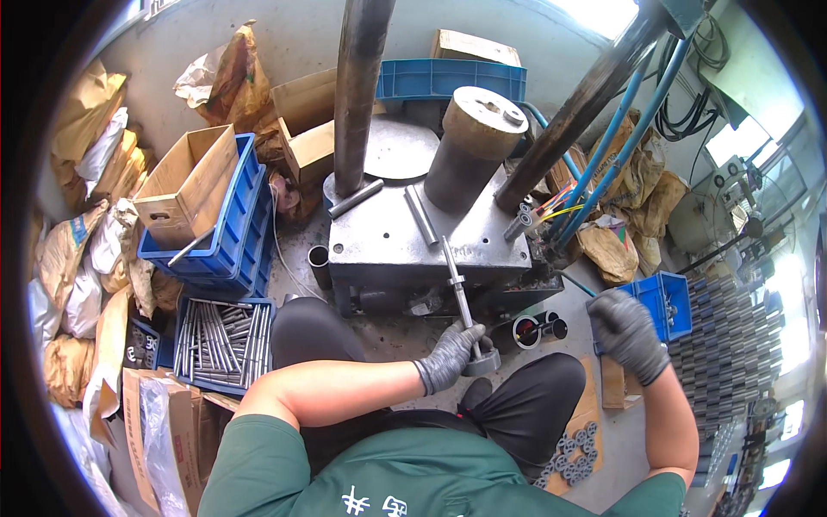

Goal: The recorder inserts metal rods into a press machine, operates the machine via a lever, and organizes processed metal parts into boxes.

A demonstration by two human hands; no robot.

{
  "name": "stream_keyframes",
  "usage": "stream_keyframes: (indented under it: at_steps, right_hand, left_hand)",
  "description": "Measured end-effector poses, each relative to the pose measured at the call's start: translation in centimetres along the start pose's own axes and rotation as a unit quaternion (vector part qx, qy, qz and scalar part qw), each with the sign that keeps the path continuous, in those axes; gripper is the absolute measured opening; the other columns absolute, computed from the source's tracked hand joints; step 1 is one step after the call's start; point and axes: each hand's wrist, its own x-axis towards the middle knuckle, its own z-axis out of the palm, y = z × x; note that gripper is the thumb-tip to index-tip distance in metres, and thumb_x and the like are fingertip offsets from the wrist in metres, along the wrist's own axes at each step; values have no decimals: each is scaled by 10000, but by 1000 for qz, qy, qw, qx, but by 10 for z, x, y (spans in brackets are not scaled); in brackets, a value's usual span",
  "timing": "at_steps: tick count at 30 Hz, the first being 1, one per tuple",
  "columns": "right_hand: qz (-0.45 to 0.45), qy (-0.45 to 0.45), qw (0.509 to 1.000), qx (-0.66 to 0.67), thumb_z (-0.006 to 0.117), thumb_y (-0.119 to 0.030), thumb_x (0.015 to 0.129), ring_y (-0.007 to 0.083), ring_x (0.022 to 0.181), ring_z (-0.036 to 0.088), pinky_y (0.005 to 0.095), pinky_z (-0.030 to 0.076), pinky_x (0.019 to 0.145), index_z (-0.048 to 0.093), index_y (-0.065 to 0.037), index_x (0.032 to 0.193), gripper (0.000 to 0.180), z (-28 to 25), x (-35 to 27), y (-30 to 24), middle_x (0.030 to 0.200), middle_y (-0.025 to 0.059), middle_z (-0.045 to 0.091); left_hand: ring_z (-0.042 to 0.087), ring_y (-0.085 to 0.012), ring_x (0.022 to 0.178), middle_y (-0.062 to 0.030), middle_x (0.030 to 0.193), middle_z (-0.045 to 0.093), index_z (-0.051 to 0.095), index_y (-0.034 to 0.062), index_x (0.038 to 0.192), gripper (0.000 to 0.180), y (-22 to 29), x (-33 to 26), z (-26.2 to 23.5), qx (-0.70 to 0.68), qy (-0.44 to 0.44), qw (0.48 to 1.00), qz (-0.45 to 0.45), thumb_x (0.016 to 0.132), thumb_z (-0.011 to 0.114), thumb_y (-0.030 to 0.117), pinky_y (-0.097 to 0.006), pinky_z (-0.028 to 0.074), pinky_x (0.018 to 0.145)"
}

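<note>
My left hand [448, 358], in a grey glove, is closed around the lower part of a slim metal shaft [463, 302] with collars along it. The shaft leans up toward the front edge of the press table [370, 246]. Just below my fingers, a thick round metal piece [482, 363] sits at its lower end. My right hand [629, 332], also gloved, is curled shut at the end of a thin teal lever [575, 283] that comes from beside the press. Part of that grip is hidden. On the table lie two loose metal rods, a dark one [356, 199] and a lighter one [421, 217].
Two dark columns [357, 95] and a thick cylinder [469, 164] rise from the press. At left are stacked blue crates [250, 215] and a bin of metal rods [222, 343]. At right stand a blue bin [662, 306] and rows of metal parts [732, 345]; metal rings [575, 452] lie on cardboard.
</note>
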Motion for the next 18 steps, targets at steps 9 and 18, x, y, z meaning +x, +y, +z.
stream_keyframes:
  at_steps: [9,18]
  right_hand:
    - [177,-55,973,-135,783,-184,852,385,949,671,463,544,849,749,-16,1036,251,-55,-35,68,996,173,700]
    - [265,-136,955,10,780,-453,907,396,1243,646,423,508,1070,558,-49,1493,746,-33,-66,90,1351,219,670]
  left_hand:
    - [710,-248,745,-127,884,714,570,92,1110,182,-9,24,-7,-39,44,997,-45,1049,593,262,-417,631,685]
    - [715,-241,750,-99,885,715,586,121,1095,288,20,46,-10,-64,89,992,-62,1040,642,398,-413,622,630]
